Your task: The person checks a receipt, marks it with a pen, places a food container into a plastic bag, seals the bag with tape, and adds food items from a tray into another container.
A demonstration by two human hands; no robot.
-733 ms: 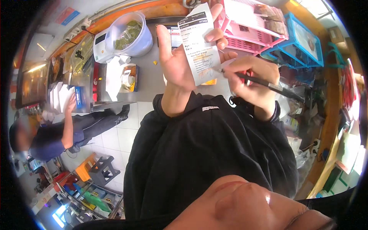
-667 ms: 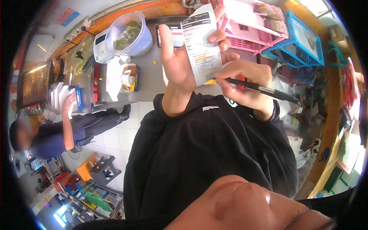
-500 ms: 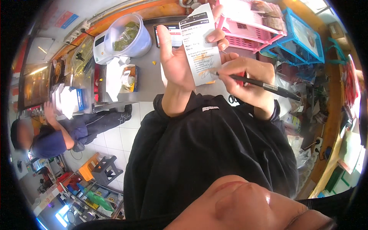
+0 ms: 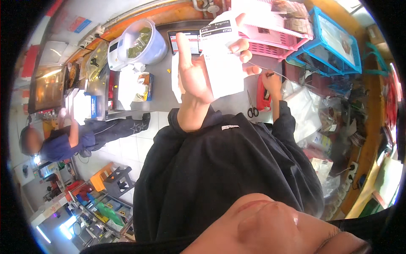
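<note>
Lowered from the receipt (image 4: 223, 63), right hand (image 4: 270, 81) grips a pen (image 4: 264, 72); left hand (image 4: 198, 74) pinches the slip.

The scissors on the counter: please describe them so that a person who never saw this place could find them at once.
Start at the grey counter running across the top of the head view. Go to its near edge on the right, just left of the person's right hand and black sleeve. The scissors lie there beside a red object, the only thing with two dark ring handles and thin metal blades.
</note>
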